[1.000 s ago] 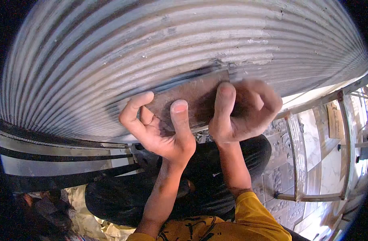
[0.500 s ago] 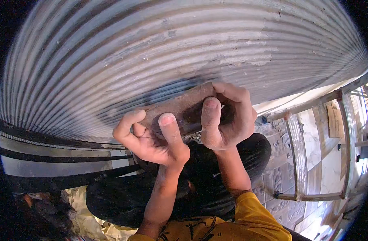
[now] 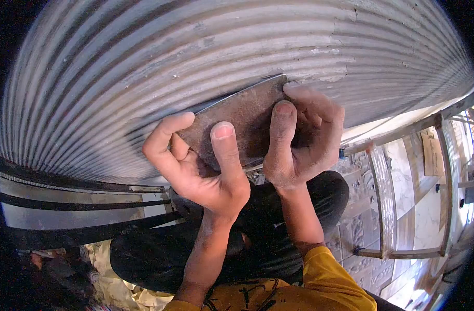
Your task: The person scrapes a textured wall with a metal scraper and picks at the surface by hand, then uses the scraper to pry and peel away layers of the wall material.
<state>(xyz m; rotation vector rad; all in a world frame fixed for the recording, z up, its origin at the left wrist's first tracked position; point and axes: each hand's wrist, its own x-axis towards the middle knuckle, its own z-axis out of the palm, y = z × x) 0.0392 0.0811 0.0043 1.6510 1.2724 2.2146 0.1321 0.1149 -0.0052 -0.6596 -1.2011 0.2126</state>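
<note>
Between both hands is a brownish rectangular metal scraper plate, tilted with its upper right corner raised. Its far edge lies close against a ribbed grey-white shutter; whether it touches cannot be made out. My left hand grips the plate's left end, thumb on the near face and fingers curled round the edge. At the right end, my right hand holds it the same way, its dusty fingers bent over the corner. Patches of flaking pale coating mark the shutter's ribs just above the plate.
A metal ladder stands at the right over a tiled floor. Dark horizontal bars run along the lower left. Crumpled yellowish sheeting lies at the bottom left, beside my dark-trousered legs.
Both hands have pushed the scraper plate upward and slightly right along the shutter. More of the plate's brown face shows now.
</note>
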